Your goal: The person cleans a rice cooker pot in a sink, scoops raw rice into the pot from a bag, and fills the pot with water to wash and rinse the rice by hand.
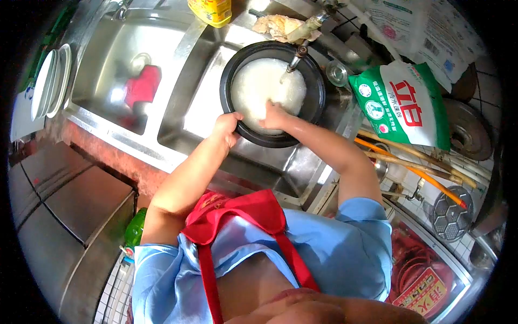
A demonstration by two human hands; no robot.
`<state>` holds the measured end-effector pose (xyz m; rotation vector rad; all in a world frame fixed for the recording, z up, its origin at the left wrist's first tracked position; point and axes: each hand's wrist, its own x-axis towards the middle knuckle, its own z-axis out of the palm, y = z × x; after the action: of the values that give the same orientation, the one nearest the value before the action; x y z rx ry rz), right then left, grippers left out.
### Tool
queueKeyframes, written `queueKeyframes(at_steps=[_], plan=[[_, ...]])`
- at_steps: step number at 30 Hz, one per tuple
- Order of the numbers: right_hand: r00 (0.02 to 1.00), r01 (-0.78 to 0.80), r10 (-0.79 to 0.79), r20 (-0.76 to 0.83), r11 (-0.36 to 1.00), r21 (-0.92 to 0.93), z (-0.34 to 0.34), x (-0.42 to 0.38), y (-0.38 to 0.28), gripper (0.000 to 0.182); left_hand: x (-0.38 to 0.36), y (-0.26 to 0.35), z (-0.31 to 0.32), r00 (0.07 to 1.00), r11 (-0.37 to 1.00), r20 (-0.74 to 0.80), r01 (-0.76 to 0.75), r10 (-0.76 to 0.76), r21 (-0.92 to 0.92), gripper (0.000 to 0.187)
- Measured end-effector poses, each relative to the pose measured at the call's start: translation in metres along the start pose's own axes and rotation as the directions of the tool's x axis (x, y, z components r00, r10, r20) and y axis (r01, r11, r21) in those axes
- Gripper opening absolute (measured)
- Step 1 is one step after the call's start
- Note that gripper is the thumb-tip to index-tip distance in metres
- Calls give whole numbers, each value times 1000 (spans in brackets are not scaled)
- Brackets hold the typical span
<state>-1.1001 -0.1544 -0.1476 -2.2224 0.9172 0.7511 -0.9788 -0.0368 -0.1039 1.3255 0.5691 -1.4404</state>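
A round black pot [318, 100] sits in the right basin of a steel sink, under a metal tap [298, 58]. Cloudy whitish water [264, 81] fills much of it, and what lies beneath the surface is hidden. My left hand [227, 128] grips the pot's rim at its lower left, fingers wrapped round the edge. Inside the pot, my right hand [273, 116] dips into the cloudy water near the front, its fingertips partly under the surface, so whether they are spread or closed is unclear.
The left basin [102, 81] holds a red cloth [143, 85]. White plates [51, 81] stand at far left. A yellow container [213, 11] and a crumpled cloth [280, 28] lie behind the sink. To the right are a green-and-white bag [402, 102], a glass [337, 73] and several poles [421, 167].
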Motion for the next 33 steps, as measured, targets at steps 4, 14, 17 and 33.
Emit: queueKeyframes(at_steps=[4,14,17,33], plan=[[969,240,-243,-43,968,-66,6,11,-25,72,7,-1,-5,1000,999,14,11,-12,47,15],[851,357,-506,-143,755,-550,-52,51,2,54,2,1,-3,1000,996,-10,-13,14,93,15],[914,222,-361,-185,827,-516,-57,53,24,52,-5,5,2,998,994,-58,7,0,109,16],[953,299,-297,49,954,-21,-2,21,-33,47,-2,3,4,1000,1000,10,9,-9,30,24]])
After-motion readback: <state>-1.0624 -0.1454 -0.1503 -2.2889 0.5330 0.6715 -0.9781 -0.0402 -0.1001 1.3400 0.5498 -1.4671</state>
